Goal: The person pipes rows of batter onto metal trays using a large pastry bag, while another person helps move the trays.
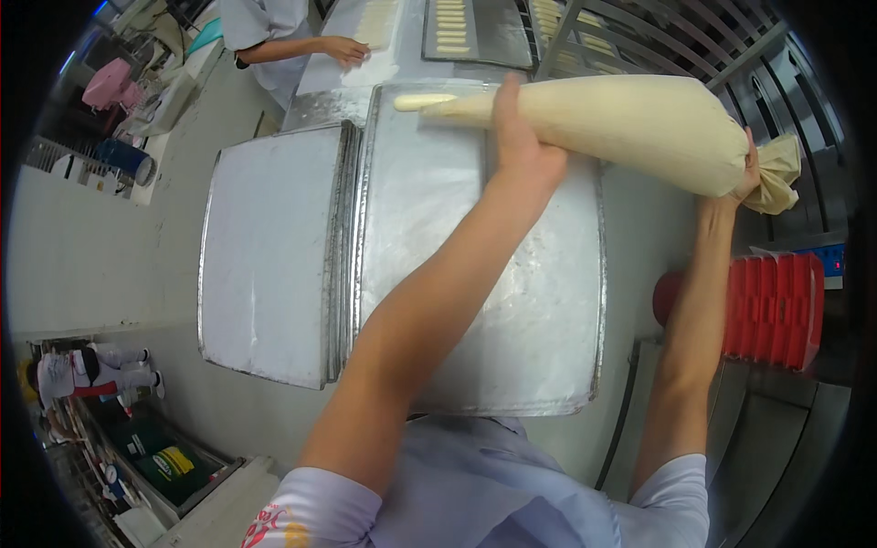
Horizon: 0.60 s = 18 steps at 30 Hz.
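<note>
A large, full cloth piping bag (623,127) lies almost level above the far end of a metal baking tray (548,329). My left hand (524,140) grips the bag near its narrow end. At the wide end, my right hand (747,171) is closed around the gathered neck, and the twisted cloth tail (777,175) sticks out beyond it. The tip points left, at a pale strip of piped batter (421,103) by the tray's far left corner. Whether tip and strip touch I cannot tell.
Left of the tray stands a stack of paper-topped trays (274,253). Farther off, a tray with piped strips (452,31) sits beside a co-worker's hand (346,51). A metal rack (658,41) rises at the far right, above stacked red crates (774,312).
</note>
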Motion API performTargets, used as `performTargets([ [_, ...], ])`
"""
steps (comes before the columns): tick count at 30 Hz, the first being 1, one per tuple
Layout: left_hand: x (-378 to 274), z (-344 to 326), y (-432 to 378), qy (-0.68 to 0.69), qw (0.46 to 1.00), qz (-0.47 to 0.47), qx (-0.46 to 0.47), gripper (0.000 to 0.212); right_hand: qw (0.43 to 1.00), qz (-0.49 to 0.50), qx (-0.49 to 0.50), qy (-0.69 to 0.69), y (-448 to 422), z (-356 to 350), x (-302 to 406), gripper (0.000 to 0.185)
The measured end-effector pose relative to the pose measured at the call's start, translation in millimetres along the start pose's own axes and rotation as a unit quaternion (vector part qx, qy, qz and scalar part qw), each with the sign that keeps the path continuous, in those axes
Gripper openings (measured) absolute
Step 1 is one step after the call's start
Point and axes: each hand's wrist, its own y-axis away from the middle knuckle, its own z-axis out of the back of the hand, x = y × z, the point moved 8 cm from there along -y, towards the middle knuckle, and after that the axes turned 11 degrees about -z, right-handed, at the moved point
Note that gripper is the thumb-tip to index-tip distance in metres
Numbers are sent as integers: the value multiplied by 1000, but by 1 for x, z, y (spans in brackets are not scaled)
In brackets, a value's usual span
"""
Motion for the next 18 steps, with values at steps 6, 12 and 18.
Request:
performTargets([
  [6,-31,24,2,9,999,-8,-39,54,948,180,-216,147,-9,3,-8,40],
  [12,-7,27,2,26,998,20,-45,52,871,244,-202,375,-15,37,24,38],
  [18,28,20,6,46,998,49,-14,51,924,184,-162,293,-6,65,47,33],
])
